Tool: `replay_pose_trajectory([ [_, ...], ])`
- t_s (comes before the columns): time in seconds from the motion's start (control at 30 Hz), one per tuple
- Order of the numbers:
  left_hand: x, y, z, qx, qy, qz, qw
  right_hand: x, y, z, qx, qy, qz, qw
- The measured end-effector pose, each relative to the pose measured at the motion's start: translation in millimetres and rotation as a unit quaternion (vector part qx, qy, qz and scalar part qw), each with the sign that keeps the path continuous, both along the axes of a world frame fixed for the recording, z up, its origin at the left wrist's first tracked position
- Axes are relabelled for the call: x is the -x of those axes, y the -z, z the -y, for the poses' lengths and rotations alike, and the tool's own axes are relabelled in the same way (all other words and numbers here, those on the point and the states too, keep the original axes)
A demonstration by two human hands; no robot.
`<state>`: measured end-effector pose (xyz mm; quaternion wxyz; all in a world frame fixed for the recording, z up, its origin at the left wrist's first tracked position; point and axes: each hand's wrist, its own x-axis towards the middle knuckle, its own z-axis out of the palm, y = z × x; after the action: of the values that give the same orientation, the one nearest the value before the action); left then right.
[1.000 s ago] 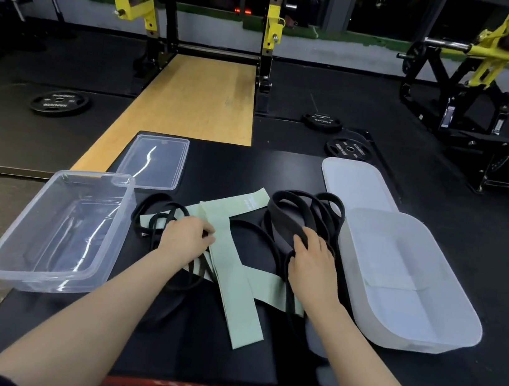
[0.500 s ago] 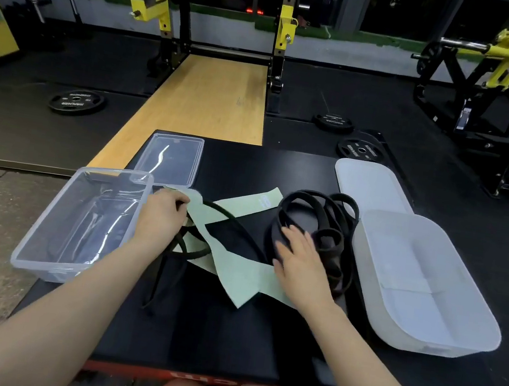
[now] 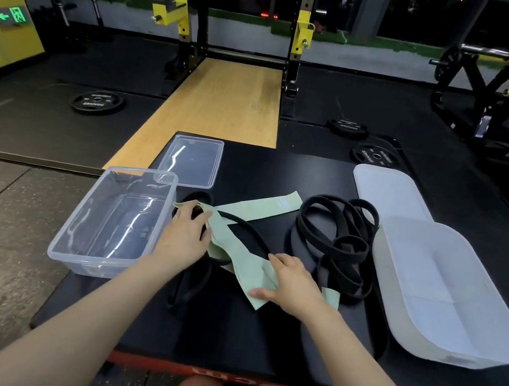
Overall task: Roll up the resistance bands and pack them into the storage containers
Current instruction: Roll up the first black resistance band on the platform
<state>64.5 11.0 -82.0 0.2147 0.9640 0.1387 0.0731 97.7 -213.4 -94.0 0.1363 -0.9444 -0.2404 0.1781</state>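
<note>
- Head view: the pale green band (image 3: 240, 253) lies crumpled across the middle of the black mat (image 3: 226, 336), one flat strip of it reaching away and to the right, its printed end near the tangle of black bands (image 3: 335, 240).
- A thin black loop (image 3: 247, 231) lies across the green band between the two hands; more black band (image 3: 183, 284) trails toward the near edge under the left forearm.
- The left hand (image 3: 186, 237) sits on the far-left end of the green band, its fingers curled down onto the fabric and the black band there; whether they truly pinch it cannot be told.
- The right hand (image 3: 291, 283) lies on the near-right part of the green band, fingers bent over the fabric and thumb lying along its near edge.
- The hands are apart, with the green band spanning the gap.
- The tangle of black bands lies heaped just right of the green one, up against the white container (image 3: 448, 295).
- The white container stands open at the mat's right, its white lid (image 3: 387, 192) flat beyond it.
- The clear container (image 3: 112, 218) stands open at the mat's left edge, just beside the left hand, its clear lid (image 3: 192, 159) lying behind it.
- Beyond the mat: a wooden lifting platform (image 3: 219, 106), a yellow-and-black rack (image 3: 187, 13) and weight plates (image 3: 97, 101) on the dark floor.
</note>
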Motion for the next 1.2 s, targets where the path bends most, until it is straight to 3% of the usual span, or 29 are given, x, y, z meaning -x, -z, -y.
replay_pose_trajectory([
  [0.07, 3, -2, 5, -0.022, 0.018, -0.019, 0.999, 0, -1, -4, -0.009, 0.017, -0.016, 1.000],
  [0.2, 9, -5, 9, 0.022, 0.034, -0.040, 0.998, 3, -9, -15, -0.018, 0.050, -0.023, 0.998],
  [0.33, 16, -7, 8, 0.060, 0.064, -0.067, 0.994, 2, -15, -23, -0.105, 0.162, -0.062, 0.979],
  [0.6, 21, -12, 7, 0.104, 0.086, -0.104, 0.985, 9, -41, -54, -0.241, 0.237, -0.015, 0.941],
  [0.83, 24, -21, -2, 0.274, 0.069, -0.078, 0.956, 15, -80, -86, -0.379, 0.245, 0.065, 0.890],
  [1.0, 19, -31, -12, 0.340, -0.033, 0.051, 0.938, 13, -70, -107, -0.347, 0.168, 0.186, 0.904],
  [1.1, 20, -38, -18, 0.283, -0.069, 0.068, 0.954, 20, -40, -122, -0.271, 0.087, 0.152, 0.947],
  [1.2, 21, -30, -20, 0.202, -0.007, 0.022, 0.979, 32, -10, -132, -0.212, 0.013, 0.076, 0.974],
])
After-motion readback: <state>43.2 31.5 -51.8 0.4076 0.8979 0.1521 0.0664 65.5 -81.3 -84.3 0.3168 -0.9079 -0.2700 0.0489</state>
